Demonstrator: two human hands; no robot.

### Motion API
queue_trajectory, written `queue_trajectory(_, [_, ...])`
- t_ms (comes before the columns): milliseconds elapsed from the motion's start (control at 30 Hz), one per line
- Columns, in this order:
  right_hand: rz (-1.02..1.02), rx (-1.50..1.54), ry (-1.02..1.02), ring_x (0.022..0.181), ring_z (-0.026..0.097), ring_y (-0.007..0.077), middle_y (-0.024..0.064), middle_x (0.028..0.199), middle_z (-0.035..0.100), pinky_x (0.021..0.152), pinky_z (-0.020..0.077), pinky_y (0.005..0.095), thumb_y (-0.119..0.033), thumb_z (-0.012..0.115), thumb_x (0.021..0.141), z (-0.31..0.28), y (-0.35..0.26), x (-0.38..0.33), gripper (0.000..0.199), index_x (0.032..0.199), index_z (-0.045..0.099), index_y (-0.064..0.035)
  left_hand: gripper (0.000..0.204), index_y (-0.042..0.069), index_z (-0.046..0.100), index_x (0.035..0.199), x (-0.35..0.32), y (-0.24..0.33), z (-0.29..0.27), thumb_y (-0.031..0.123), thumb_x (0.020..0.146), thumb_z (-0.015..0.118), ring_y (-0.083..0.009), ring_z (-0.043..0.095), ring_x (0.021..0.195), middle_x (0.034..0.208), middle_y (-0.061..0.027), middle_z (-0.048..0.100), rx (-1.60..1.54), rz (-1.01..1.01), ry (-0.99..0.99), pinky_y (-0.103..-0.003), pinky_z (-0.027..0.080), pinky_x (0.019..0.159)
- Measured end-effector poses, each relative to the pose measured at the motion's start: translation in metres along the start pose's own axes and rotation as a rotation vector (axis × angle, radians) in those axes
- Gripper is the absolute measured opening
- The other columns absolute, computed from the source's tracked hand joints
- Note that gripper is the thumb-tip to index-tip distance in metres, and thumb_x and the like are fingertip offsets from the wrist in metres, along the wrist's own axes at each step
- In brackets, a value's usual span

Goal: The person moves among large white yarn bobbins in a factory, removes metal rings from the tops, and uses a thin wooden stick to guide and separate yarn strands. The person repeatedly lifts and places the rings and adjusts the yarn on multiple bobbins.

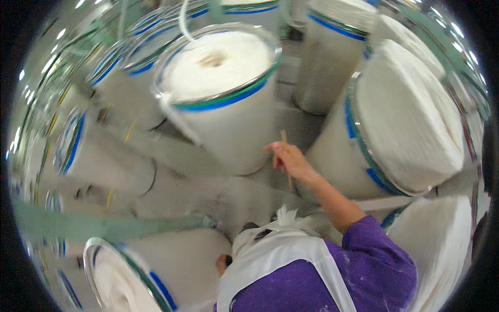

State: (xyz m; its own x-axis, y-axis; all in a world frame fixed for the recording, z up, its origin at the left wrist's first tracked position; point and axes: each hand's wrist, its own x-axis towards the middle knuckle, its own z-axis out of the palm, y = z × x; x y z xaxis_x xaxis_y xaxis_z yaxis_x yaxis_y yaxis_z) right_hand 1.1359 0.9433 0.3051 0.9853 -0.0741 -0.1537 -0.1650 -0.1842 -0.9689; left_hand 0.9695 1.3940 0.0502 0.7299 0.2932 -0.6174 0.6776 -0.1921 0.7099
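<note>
My right hand [291, 160] reaches forward, its fingers closed round a thin light-brown stick [290, 181] that pokes out above and below. It is between two tall pale cans, close to the wall of the middle can [234, 135]. White coiled sliver [228, 54] fills that can to its metal rim, with a brownish hole at the centre. Low by my apron [260, 260], my left hand [222, 265] shows only in part. Its fingers seem curled against a small dark thing [228, 260] that I cannot make out.
To the right, a can [338, 151] carries a tall white fibre mass [410, 119] bulging over its rim. Another white mass [434, 255] stands lower right. A tilted-looking can [176, 260] is at lower left. More cans [332, 62] crowd the back. A loose white strand [176, 119] hangs off the middle can.
</note>
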Motion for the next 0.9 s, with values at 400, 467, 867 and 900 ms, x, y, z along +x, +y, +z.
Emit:
queue_trajectory(400, [-0.414,-0.644,0.853,0.063,0.052,0.0102,0.0016,0.069,0.057,0.06,0.0453,0.0267,-0.044,0.047,0.098,-0.186,-0.212,-0.102,0.044,0.108,0.067,-0.0054,0.019,0.003,0.063,0.099,0.049,0.543,0.184,0.003,0.081,0.07,-0.0292,0.06,0.089,0.095,-0.0115,0.065,0.398,2.104,-0.065,-0.041,0.046,0.081])
queue_trajectory(467, [-0.247,-0.959,1.14,0.063,0.054,0.0121,0.002,0.07,0.059,0.061,0.0459,0.0291,-0.046,0.049,0.096,-0.245,-0.234,-0.128,0.044,0.105,0.069,-0.0066,0.014,0.004,0.062,0.086,0.049,0.561,0.213,0.008,0.078,0.073,-0.0256,0.058,0.078,0.084,-0.0081,0.063,0.411,2.128,-0.116,-0.038,0.046,0.068])
queue_trajectory(867, [0.783,-0.548,1.499,0.061,0.054,0.0161,0.0058,0.078,0.064,0.055,0.0453,0.0307,-0.035,0.065,0.081,-0.463,-0.107,-0.344,0.043,0.114,0.064,-0.0061,0.018,0.013,0.068,0.075,0.019,0.567,0.237,0.029,0.08,0.075,-0.0204,0.056,0.057,0.071,-0.0031,0.063,0.517,1.908,0.018,-0.033,0.046,0.054])
queue_trajectory(900, [0.741,-0.406,1.578,0.06,0.053,0.0158,0.0055,0.079,0.063,0.053,0.044,0.0303,-0.036,0.065,0.082,-0.465,-0.09,-0.347,0.045,0.115,0.063,-0.0061,0.018,0.01,0.066,0.076,0.015,0.567,0.238,0.025,0.08,0.074,-0.0211,0.056,0.06,0.072,-0.005,0.062,0.541,1.794,-0.043,-0.034,0.046,0.055])
